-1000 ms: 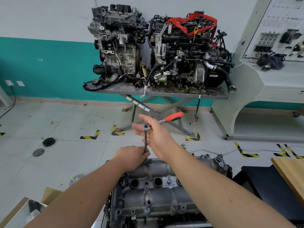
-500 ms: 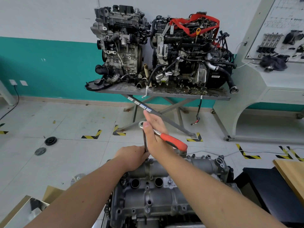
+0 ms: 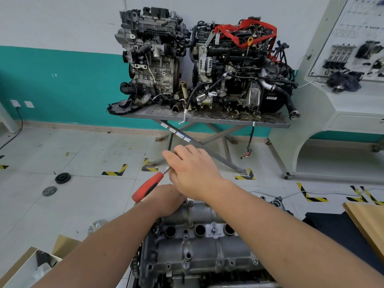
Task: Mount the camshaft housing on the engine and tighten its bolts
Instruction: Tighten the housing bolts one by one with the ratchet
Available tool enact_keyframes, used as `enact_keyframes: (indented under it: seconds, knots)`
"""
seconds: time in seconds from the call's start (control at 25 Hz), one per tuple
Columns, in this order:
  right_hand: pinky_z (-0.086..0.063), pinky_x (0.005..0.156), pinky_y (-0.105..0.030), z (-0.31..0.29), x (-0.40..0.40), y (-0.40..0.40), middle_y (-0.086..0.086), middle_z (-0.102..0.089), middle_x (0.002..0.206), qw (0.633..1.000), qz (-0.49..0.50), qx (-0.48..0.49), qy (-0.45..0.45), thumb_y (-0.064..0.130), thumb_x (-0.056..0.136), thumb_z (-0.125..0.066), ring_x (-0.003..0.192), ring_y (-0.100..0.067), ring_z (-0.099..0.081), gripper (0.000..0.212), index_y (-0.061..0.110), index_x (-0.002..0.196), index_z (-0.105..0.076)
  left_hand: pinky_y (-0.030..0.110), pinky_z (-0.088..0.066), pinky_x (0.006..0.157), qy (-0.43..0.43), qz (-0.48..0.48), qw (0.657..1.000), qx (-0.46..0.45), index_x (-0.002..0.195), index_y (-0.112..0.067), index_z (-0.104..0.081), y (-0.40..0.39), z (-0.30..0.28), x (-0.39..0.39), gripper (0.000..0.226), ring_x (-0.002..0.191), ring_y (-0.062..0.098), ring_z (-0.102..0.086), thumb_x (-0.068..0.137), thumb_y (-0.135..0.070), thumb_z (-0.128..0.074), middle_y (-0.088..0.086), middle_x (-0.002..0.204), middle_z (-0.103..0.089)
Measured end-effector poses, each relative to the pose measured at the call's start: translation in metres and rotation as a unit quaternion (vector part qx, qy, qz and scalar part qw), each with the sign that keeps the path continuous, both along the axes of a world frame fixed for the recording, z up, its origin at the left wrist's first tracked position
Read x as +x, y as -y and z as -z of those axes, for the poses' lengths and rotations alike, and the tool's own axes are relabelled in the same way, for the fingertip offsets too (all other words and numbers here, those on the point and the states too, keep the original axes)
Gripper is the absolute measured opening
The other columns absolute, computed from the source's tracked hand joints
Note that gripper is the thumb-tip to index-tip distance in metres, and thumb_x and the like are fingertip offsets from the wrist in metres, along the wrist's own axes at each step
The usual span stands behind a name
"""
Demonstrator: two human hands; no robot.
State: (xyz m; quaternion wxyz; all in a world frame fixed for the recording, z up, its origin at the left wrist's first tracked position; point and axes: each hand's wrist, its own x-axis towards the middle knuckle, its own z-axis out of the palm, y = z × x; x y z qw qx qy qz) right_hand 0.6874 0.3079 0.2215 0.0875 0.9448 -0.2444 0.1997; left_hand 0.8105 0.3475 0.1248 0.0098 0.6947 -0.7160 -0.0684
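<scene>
Camshaft housing [image 3: 199, 244]: seen at the bottom centre, seated on top of the engine [image 3: 187, 281]; three round dark holes are lined up across its upper face, and small bolt heads are dotted along its near edge. Its right side is crossed by the right forearm, and its far left corner is covered by the left hand.

Engine: cut off by the bottom edge of the frame, so only its top part is shown.

Ratchet [image 3: 150, 186]: a red-and-black handle and a short length of bright metal shank are shown, slanting down to the left. The head is hidden under the right hand, as is whatever it sits on.

Right hand [image 3: 193, 173]: laid over the head end of the ratchet, knuckles up and fingers bent down around it. The fingertips are out of sight.

Left hand [image 3: 166, 199]: placed at the far left corner of the housing, directly below the right hand. Its fingers are turned away and covered, so it cannot be told whether anything is gripped.

Bolt being worked: not visible.

Background: two other engines [image 3: 199, 65] are set on a grey folding table [image 3: 207, 119] against the teal and white wall.

Bottom left: an open cardboard box [image 3: 33, 265], partly cut off.
</scene>
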Motion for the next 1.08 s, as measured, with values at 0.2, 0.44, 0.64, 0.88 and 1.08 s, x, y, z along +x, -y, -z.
enact_keyframes:
  seconds: [0.2, 0.44, 0.64, 0.88, 1.08]
  knots:
    - [-0.040, 0.079, -0.040, -0.008, -0.005, 0.002, -0.003, -0.051, 0.118, 0.997, -0.018, 0.034, -0.059, 0.053, 0.100, -0.019, 0.099, -0.025, -0.048, 0.059, 0.026, 0.150, -0.033, 0.039, -0.050, 0.067, 0.018, -0.015, 1.000, 0.017, 0.108, -0.020, -0.052, 0.000, 0.000, 0.003, 0.025, 0.083, 0.025, -0.061, 0.104, -0.027, -0.029, 0.004, 0.103, -0.064]
    - [-0.032, 0.065, -0.033, -0.016, 0.007, -0.002, 0.002, -0.051, 0.097, 0.996, 0.032, 0.055, -0.064, 0.042, 0.107, -0.026, 0.086, -0.024, -0.054, 0.038, 0.024, 0.131, -0.051, 0.036, -0.038, 0.062, 0.037, -0.025, 0.998, 0.039, 0.112, -0.024, -0.047, -0.001, 0.000, 0.001, 0.034, 0.072, 0.024, -0.049, 0.104, -0.042, -0.020, -0.002, 0.089, -0.056]
    - [-0.031, 0.060, -0.034, -0.029, 0.014, -0.001, 0.002, -0.052, 0.087, 0.981, 0.097, 0.153, -0.067, 0.038, 0.108, -0.024, 0.080, -0.023, -0.054, 0.038, 0.020, 0.108, -0.058, 0.035, -0.041, 0.069, -0.003, -0.046, 0.998, 0.041, 0.094, -0.031, -0.046, -0.002, 0.002, 0.002, 0.039, 0.080, 0.022, -0.057, 0.102, -0.058, -0.019, -0.004, 0.095, -0.065]
    - [-0.054, 0.068, -0.039, -0.040, 0.010, 0.000, -0.009, -0.069, 0.085, 0.918, 0.134, 0.374, 0.022, 0.032, 0.104, -0.033, 0.078, -0.028, -0.066, 0.036, 0.011, 0.095, -0.061, 0.035, -0.036, 0.064, -0.018, -0.055, 0.998, 0.035, 0.084, -0.038, -0.040, -0.001, 0.007, 0.002, 0.036, 0.079, 0.020, -0.056, 0.100, -0.062, -0.020, -0.009, 0.083, -0.060]
    - [-0.042, 0.057, -0.029, -0.038, 0.007, -0.002, -0.007, -0.075, 0.076, 0.838, 0.139, 0.516, 0.108, 0.027, 0.103, -0.034, 0.052, -0.002, -0.062, 0.027, 0.013, 0.099, -0.057, 0.035, -0.034, 0.060, -0.016, -0.060, 0.998, 0.027, 0.080, -0.037, -0.041, 0.001, 0.007, 0.003, 0.039, 0.072, 0.017, -0.050, 0.100, -0.064, -0.019, -0.015, 0.067, -0.042]
